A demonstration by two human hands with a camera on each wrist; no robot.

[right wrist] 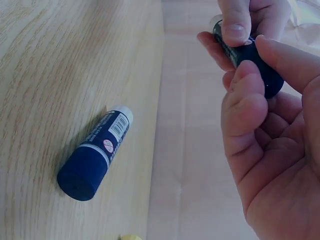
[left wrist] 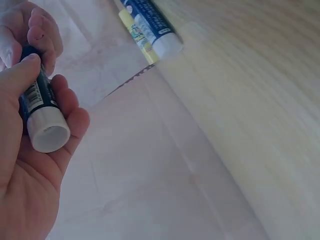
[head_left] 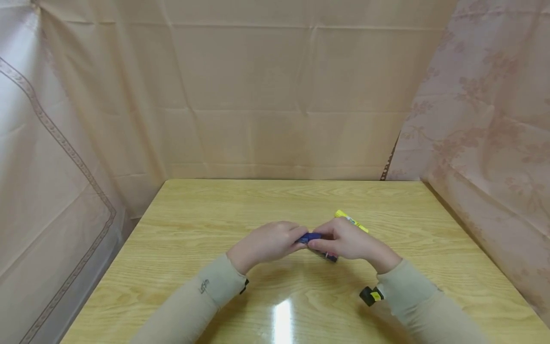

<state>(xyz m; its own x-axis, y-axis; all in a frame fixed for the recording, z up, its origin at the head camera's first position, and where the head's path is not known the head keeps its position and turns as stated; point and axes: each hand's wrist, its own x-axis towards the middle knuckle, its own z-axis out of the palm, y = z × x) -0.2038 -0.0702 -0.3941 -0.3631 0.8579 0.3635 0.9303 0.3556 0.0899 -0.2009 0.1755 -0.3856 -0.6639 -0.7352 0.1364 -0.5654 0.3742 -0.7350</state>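
Right wrist view, left hand [right wrist: 265, 20] and right hand [right wrist: 277, 150] curled round one blue tube [right wrist: 254, 54], contents hidden

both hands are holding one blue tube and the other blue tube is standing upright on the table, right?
Not quite: the other blue tube lies on its side on the table, as the right wrist view shows. The left hand and right hand do hold one blue tube.

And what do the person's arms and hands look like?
The left sleeve and right sleeve are pale greenish-beige. The left has a small dark marking. A black piece sits by each wrist; the right one has a yellow patch. The left hand and right hand wear no gloves.
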